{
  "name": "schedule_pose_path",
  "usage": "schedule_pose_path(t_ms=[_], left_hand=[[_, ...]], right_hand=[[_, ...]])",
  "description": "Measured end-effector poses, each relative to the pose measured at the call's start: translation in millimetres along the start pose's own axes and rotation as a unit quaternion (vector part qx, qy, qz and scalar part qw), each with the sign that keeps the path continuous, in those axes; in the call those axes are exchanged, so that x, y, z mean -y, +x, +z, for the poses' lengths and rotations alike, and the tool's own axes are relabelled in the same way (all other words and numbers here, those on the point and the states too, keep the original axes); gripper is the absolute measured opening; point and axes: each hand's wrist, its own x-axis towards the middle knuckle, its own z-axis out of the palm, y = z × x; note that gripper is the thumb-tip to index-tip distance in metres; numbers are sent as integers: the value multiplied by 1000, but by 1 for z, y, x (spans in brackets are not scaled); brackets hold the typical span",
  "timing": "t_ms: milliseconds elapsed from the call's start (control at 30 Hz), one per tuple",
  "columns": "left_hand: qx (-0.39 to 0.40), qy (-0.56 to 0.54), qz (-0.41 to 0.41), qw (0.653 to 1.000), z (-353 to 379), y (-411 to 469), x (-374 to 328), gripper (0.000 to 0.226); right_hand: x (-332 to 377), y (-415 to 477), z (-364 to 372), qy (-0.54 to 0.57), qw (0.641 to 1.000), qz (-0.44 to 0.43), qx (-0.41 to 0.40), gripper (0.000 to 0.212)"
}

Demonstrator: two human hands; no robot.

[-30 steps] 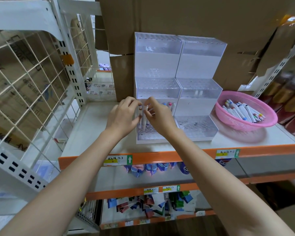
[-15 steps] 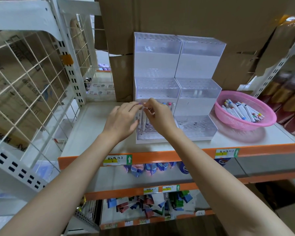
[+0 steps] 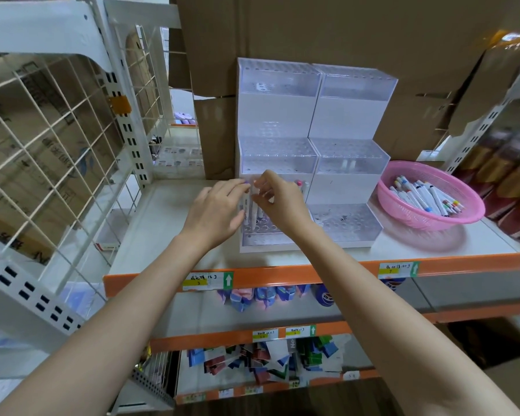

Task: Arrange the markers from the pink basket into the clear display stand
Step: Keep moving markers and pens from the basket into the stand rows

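The clear tiered display stand (image 3: 278,157) is two units side by side on the shelf. Both hands meet over the lowest tier of its left unit. My left hand (image 3: 215,210) has fairly straight fingers, and the fingertips touch the purple cap of an upright white marker (image 3: 247,205). My right hand (image 3: 281,201) pinches the top of a second upright marker (image 3: 255,210) beside it. A few more markers (image 3: 301,185) stand behind my right hand. The pink basket (image 3: 386,196) sits at the right with several markers (image 3: 424,198) lying in it.
Cardboard boxes (image 3: 327,31) rise behind the stand. A white wire grid rack (image 3: 57,139) borders the shelf on the left. The shelf's orange front edge (image 3: 282,273) carries price labels. Lower shelves hold small packaged goods (image 3: 261,363). Brown bottles (image 3: 511,181) stand at the far right.
My left hand has uncurled from around a marker, and its fingertips now sit on the purple cap. Both hands have shifted slightly up. My right hand keeps its pinch.
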Motion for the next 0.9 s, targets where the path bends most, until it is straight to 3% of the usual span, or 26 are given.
schedule_pose_path(t_ms=[133,300,733,900], left_hand=[[-35,-18,2,999,-3,9,-8,49],[-45,-3,46,998,1,30,-37,45],[46,-30,128,990,65,89,-155,46],[85,-73,145,983,99,120,-207,54]], right_hand=[[-5,-10,-12,0,1000,8,6,28],[-30,-23,-46,-78,997,-3,-28,28],[-130,-69,-145,-171,979,108,-14,58],[-181,-77,-188,-208,970,128,2,57]])
